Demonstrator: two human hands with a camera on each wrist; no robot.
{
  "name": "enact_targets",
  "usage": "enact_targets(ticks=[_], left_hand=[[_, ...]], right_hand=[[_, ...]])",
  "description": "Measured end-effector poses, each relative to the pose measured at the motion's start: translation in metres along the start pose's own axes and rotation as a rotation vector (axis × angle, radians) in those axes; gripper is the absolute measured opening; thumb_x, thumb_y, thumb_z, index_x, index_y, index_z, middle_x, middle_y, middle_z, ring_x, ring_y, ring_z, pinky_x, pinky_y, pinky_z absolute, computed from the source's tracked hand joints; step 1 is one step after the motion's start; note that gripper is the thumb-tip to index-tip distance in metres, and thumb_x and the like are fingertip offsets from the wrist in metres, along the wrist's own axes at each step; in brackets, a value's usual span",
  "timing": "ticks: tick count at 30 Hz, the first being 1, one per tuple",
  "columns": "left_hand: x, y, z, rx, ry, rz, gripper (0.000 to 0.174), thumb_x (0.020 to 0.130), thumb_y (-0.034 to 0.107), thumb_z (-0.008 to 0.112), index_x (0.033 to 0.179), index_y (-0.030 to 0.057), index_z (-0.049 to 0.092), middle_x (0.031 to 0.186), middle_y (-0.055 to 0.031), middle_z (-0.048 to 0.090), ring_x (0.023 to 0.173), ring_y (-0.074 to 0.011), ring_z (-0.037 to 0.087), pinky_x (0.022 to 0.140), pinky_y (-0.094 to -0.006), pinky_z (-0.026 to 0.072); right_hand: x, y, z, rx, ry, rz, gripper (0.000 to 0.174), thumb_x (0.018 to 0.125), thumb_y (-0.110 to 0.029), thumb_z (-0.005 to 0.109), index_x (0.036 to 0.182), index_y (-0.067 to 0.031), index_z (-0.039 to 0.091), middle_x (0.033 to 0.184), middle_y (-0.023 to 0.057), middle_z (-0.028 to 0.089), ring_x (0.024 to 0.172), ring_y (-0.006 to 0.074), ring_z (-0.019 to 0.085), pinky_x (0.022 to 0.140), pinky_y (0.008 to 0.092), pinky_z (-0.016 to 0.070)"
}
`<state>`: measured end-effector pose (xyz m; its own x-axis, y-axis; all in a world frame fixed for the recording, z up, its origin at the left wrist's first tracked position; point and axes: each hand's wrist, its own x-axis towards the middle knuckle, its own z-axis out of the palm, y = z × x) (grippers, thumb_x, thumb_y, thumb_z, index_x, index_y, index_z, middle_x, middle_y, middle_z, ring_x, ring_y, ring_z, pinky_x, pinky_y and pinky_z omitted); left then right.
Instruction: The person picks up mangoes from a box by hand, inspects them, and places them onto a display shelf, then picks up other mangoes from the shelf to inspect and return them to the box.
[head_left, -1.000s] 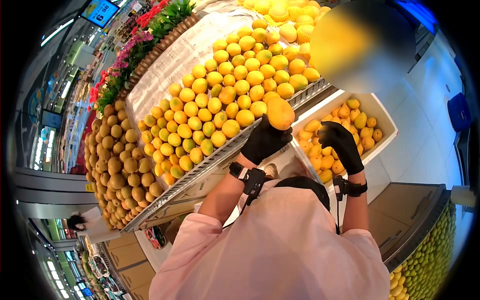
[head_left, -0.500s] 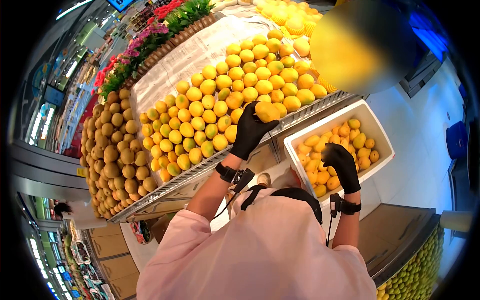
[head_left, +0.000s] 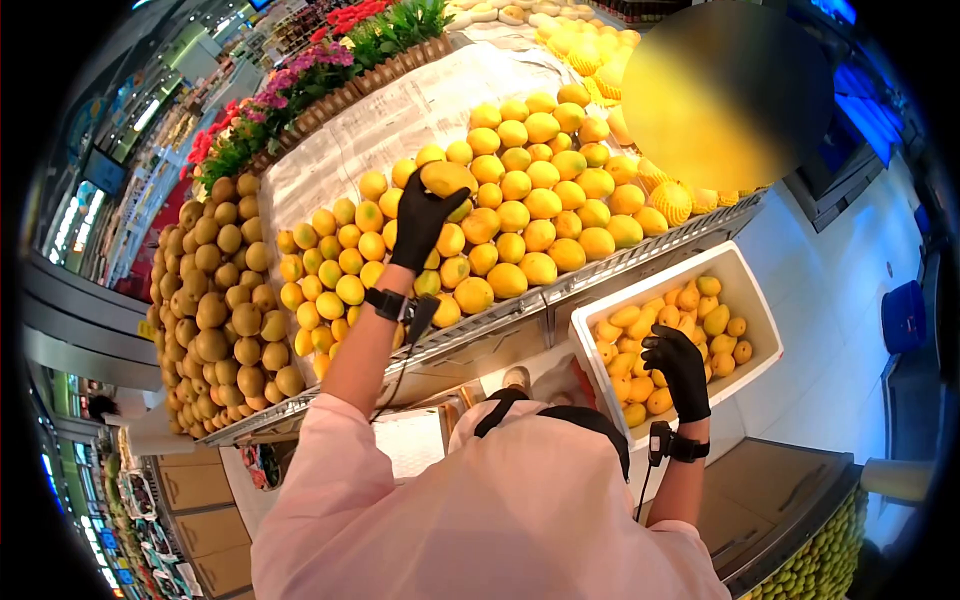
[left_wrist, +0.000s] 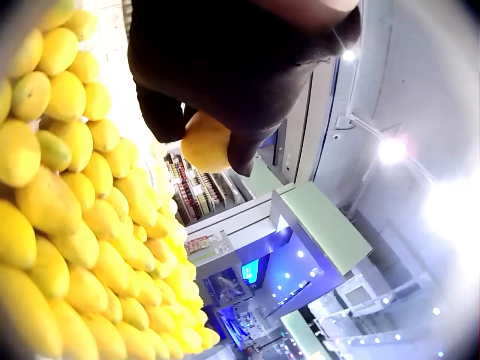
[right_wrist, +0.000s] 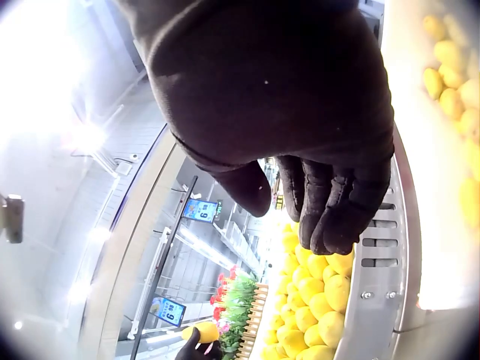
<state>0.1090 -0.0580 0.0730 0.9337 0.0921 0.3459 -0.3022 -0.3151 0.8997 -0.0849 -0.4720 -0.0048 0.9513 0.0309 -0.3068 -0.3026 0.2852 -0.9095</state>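
Note:
My left hand (head_left: 427, 215), in a black glove, grips a yellow mango (head_left: 447, 178) and holds it over the far left part of the mango pile (head_left: 520, 200) on the sloped display shelf. In the left wrist view the gloved fingers (left_wrist: 232, 67) curl round the same mango (left_wrist: 206, 142) above rows of mangoes (left_wrist: 67, 187). My right hand (head_left: 676, 362), also gloved, hangs with loosely curled fingers over the white crate (head_left: 745, 275) of mangoes and holds nothing. The right wrist view shows its fingers (right_wrist: 341, 199) bent and empty.
A pile of brown round fruit (head_left: 225, 300) lies left of the mangoes. Potted flowers (head_left: 300, 80) line the back of the shelf. A metal rail (head_left: 520, 310) edges the shelf front. Green-yellow fruit (head_left: 830, 550) fills a bin at lower right. A blurred patch (head_left: 725, 95) covers the upper right.
My left hand carried the mango from the shelf's front edge up and left over the pile. My right hand stayed over the white crate, sinking slightly.

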Motion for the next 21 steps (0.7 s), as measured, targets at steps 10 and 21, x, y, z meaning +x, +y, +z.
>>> enact_targets(ticks=[10, 21], left_hand=[[0.157, -0.068, -0.048, -0.013, -0.086, -0.183, 0.055, 0.072, 0.022, 0.084, 0.113, 0.0039, 0.052, 0.091, -0.006, 0.063, 0.068, -0.0133, 0.063, 0.059, -0.0279, 0.0539], [0.259, -0.156, -0.022, 0.779, -0.416, -0.15, 0.066, 0.063, 0.038, 0.082, 0.113, 0.0063, 0.053, 0.099, -0.0171, 0.067, 0.083, -0.0292, 0.067, 0.073, -0.0373, 0.055]], right_hand=[[0.021, 0.014, 0.016, 0.086, 0.107, 0.033, 0.029, 0.094, -0.013, 0.056, 0.12, 0.0005, 0.057, 0.1, 0.0119, 0.067, 0.081, 0.0176, 0.066, 0.07, 0.027, 0.0541], [0.03, 0.021, 0.037, 0.082, 0.29, 0.021, 0.03, 0.092, -0.013, 0.058, 0.119, 0.0017, 0.057, 0.098, 0.0116, 0.067, 0.08, 0.0186, 0.066, 0.069, 0.0281, 0.0552]])
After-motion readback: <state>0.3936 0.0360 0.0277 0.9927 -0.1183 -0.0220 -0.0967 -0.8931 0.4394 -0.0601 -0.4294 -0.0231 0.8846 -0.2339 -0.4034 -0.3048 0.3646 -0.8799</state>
